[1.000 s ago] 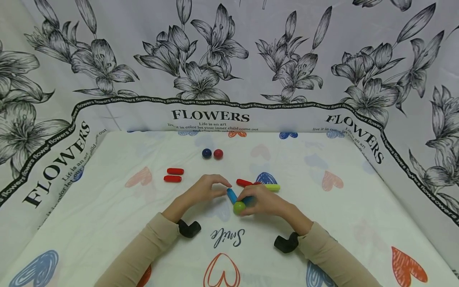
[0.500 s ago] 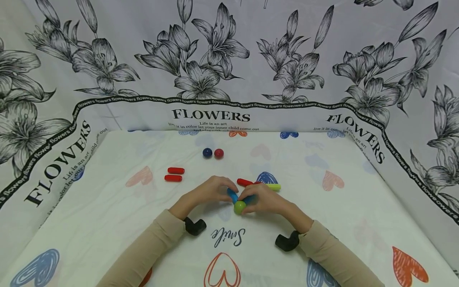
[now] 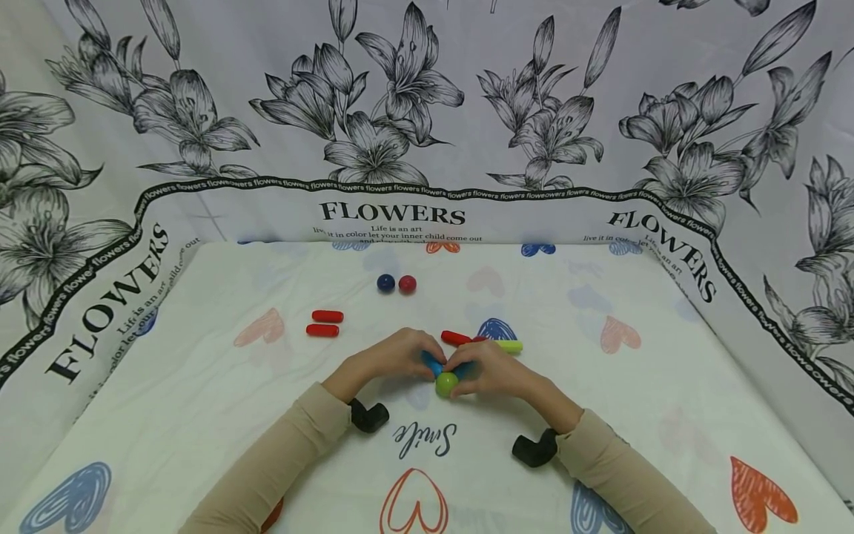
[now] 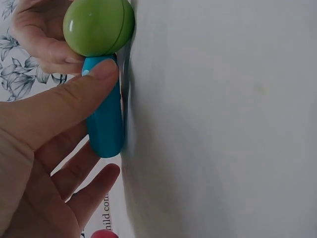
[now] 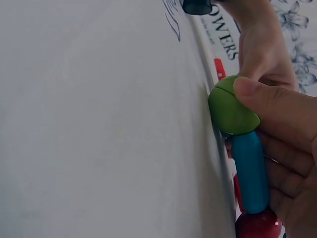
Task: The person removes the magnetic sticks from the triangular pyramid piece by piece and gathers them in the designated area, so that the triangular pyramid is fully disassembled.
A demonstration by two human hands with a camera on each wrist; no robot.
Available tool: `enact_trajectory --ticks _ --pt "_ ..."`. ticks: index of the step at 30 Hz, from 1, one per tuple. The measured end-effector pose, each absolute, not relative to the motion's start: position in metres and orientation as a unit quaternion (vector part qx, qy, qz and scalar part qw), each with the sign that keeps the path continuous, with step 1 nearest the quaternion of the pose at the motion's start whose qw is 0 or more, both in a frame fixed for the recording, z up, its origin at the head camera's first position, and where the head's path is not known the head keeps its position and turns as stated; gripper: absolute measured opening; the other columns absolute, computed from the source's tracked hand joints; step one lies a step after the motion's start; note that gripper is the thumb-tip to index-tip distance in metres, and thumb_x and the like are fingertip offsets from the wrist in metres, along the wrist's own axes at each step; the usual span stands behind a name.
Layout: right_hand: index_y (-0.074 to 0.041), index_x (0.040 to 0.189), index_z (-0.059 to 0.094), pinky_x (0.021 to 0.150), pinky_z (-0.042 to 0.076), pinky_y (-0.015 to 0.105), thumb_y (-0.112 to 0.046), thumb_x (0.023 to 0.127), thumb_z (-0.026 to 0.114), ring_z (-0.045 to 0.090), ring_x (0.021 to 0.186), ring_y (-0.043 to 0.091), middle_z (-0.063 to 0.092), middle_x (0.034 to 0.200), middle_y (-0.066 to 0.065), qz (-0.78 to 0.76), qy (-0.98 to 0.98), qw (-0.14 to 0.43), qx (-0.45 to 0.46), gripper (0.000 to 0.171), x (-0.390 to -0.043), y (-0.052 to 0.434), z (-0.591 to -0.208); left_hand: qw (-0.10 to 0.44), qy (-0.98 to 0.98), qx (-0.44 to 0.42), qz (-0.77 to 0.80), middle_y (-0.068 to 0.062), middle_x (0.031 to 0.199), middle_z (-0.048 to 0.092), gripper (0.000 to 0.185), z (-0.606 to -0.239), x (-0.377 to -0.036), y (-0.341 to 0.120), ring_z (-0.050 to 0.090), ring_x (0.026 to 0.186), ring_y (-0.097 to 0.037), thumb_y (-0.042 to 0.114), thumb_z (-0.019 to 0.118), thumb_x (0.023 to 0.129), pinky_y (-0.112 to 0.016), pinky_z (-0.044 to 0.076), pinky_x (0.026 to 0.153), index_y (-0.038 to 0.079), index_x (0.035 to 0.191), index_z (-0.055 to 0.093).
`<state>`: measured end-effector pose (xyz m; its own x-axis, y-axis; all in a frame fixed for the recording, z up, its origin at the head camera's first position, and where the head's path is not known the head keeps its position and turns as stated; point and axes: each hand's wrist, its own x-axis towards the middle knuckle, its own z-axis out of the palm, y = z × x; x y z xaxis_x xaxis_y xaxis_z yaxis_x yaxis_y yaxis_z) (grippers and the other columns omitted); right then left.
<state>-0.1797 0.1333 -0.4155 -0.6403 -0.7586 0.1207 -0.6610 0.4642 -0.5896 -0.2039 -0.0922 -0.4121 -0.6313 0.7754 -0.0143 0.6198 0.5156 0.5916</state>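
A green ball (image 3: 445,383) sits at the joint of two blue sticks on the cloth-covered table (image 3: 200,415). My left hand (image 3: 427,357) pinches the left blue stick (image 3: 432,364); in the left wrist view its thumb (image 4: 74,99) lies on that blue stick (image 4: 105,119) just below the green ball (image 4: 99,26). My right hand (image 3: 460,378) grips the ball and the other stick. In the right wrist view its thumb (image 5: 270,96) presses the green ball (image 5: 232,106), the blue stick (image 5: 250,168) runs along the fingers, and a red ball (image 5: 257,225) sits at the stick's far end.
A red stick (image 3: 456,339) and a yellow-green stick (image 3: 508,346) lie just behind the hands. Two more red sticks (image 3: 325,323) lie side by side at the left. A dark blue ball (image 3: 385,282) and a red ball (image 3: 407,283) rest farther back. Flower-printed cloth walls surround the table.
My left hand slid right and its fingers closed onto the blue stick, meeting the right hand. The right hand, ball and sticks stayed in place.
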Motion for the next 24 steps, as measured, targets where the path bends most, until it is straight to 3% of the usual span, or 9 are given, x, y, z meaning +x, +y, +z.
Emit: enact_trajectory --ticks 11,24 --pt "-0.011 0.104 0.074 0.094 0.054 0.025 -0.023 0.078 0.08 0.068 0.1 0.015 0.075 0.104 0.002 -0.317 0.846 0.092 -0.419 0.029 -0.1801 0.1342 -0.4151 0.166 0.841 0.413 0.309 -0.003 0.105 0.074 0.022 -0.4149 -0.2101 -0.0967 0.062 0.095 -0.01 0.018 0.077 0.081 -0.02 0.05 0.094 0.012 0.102 0.075" --pt "-0.011 0.104 0.074 0.095 0.054 0.029 -0.023 0.078 0.08 0.068 0.1 0.015 0.075 0.104 0.002 -0.317 0.848 0.099 -0.412 0.03 -0.18 0.1337 -0.416 0.174 0.842 0.402 0.313 -0.003 0.104 0.074 0.022 -0.4138 -0.2113 -0.101 0.06 0.093 -0.009 0.02 0.076 0.081 -0.019 0.05 0.091 0.013 0.102 0.074"
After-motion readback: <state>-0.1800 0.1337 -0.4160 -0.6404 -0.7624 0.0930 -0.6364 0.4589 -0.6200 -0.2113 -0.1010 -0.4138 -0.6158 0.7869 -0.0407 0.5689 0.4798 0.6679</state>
